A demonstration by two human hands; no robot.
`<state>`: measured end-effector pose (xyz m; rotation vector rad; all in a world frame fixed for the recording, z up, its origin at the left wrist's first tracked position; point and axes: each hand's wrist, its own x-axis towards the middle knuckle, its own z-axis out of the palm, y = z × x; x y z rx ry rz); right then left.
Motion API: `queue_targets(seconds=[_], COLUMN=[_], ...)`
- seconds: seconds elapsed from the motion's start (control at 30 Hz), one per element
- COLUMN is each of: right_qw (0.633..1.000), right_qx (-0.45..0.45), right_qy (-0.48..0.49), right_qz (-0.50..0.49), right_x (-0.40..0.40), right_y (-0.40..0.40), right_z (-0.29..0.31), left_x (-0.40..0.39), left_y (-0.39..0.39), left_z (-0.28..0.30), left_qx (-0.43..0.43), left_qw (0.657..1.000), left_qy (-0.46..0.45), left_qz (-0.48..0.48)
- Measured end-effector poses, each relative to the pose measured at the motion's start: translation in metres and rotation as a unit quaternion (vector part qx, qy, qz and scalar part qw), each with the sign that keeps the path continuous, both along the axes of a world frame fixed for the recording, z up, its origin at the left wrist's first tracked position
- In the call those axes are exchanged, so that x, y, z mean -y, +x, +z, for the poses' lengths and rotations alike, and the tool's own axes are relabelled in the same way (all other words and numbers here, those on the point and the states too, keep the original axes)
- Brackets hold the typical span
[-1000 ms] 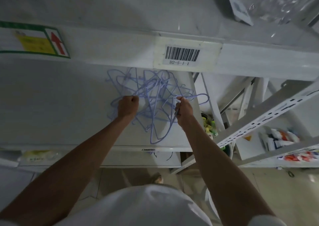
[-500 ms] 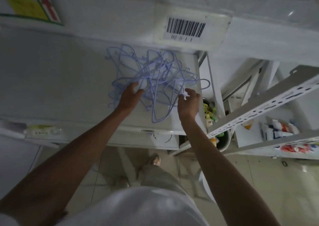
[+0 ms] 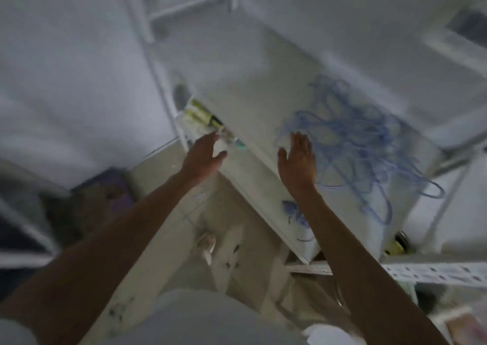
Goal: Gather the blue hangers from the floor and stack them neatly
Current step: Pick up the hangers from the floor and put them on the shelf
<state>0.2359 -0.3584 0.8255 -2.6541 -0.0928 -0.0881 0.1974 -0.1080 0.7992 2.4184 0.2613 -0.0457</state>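
Blue hangers [image 3: 355, 144] lie in a loose tangle on the white shelf board [image 3: 250, 86] of a metal rack, toward its right end, with a loop or two reaching past the board's near edge; the whole frame is blurred. I stand over the pale floor [image 3: 168, 176] below, my white shirt [image 3: 205, 318] filling the bottom of the view and both bare forearms stretched up and forward. A perforated white rail [image 3: 434, 272] of the rack crosses low on the right. My right hand [image 3: 299, 160] is spread flat with straight fingers at the left edge of the tangle, gripping nothing; whether the palm touches the board or the wire I cannot tell through the blur. My left hand [image 3: 204, 154] hangs apart from the hangers, beyond the board's left end, fingers relaxed and thumb out, also holding nothing. Small yellow-green packages [image 3: 200, 112] sit just past that hand on a lower level. One foot [image 3: 207, 243] shows on the floor between my arms.
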Motion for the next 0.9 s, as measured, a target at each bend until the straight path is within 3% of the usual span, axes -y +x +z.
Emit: queue_targets(seconds=[0.1,0.23,0.33,0.47,0.7,0.9], right_qw=[0.996,0.975,0.946,0.914,0.887,0.881], right_qx=[-0.002,-0.057,-0.111,-0.215,-0.385,-0.436], right_qy=[0.002,-0.022,-0.063,-0.111,-0.126,-0.136], right_qz=[0.087,0.215,0.299,0.327,0.221,0.128], right_x=[-0.034,-0.081,-0.115,-0.16,-0.25,-0.333], right_y=[-0.026,-0.074,-0.091,-0.089,-0.042,-0.008], right_z=[-0.025,-0.057,-0.081,-0.106,-0.186,-0.309], left_x=[-0.025,-0.054,-0.08,-0.113,-0.218,-0.319], left_y=[-0.083,-0.175,-0.209,-0.216,-0.162,-0.078], left_z=[-0.028,-0.058,-0.069,-0.082,-0.159,-0.283], left_qx=[-0.048,-0.132,-0.177,-0.192,-0.277,-0.313], left_qw=[0.993,0.979,0.962,0.954,0.94,0.919], left_qy=[0.013,0.023,0.009,-0.001,-0.078,-0.14], left_qz=[0.103,0.153,0.209,0.231,0.182,0.194])
